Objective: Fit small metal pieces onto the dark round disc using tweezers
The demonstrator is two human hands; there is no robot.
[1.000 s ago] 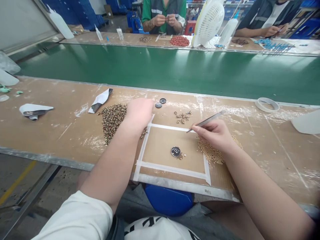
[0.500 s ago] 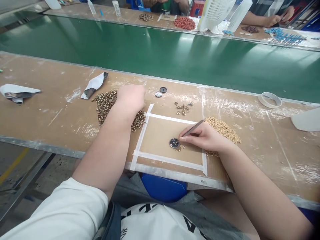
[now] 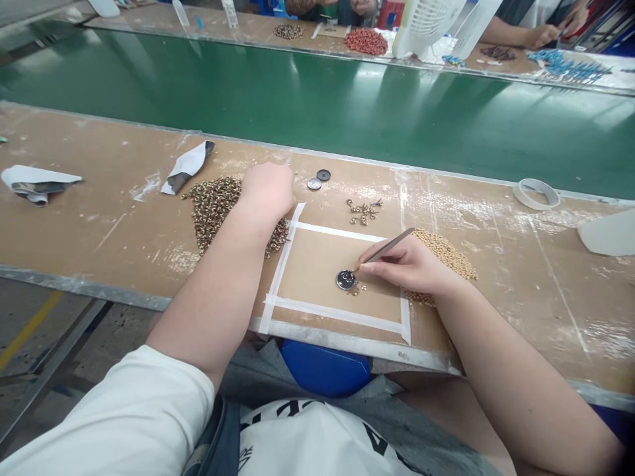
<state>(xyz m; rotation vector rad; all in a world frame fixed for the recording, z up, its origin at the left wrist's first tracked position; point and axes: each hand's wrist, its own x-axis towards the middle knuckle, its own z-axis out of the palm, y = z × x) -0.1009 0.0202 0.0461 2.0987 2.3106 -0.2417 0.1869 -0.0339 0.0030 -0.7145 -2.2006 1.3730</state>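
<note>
My right hand [image 3: 409,264] pinches metal tweezers [image 3: 384,250], whose tips touch a small dark round disc [image 3: 345,279] inside a square marked out with white tape [image 3: 342,235]. A few tiny brass bits [image 3: 358,289] lie beside the disc. My left hand [image 3: 268,188] rests knuckles-up on a heap of small dark-and-brass rings [image 3: 213,205]; its fingers are curled under and hidden. A heap of small tan beads [image 3: 446,254] lies behind my right hand.
Two dark discs [image 3: 318,180] and some loose small metal parts [image 3: 363,211] lie beyond the square. A tape roll [image 3: 536,194] sits at the right, crumpled paper [image 3: 186,168] and more paper [image 3: 34,182] at the left. A green conveyor belt [image 3: 317,112] runs behind; other people work across it.
My right hand came down from beside the tan beads and brought the tweezer tips onto the dark disc. The view tilted down slightly. My left hand stayed on the ring heap.
</note>
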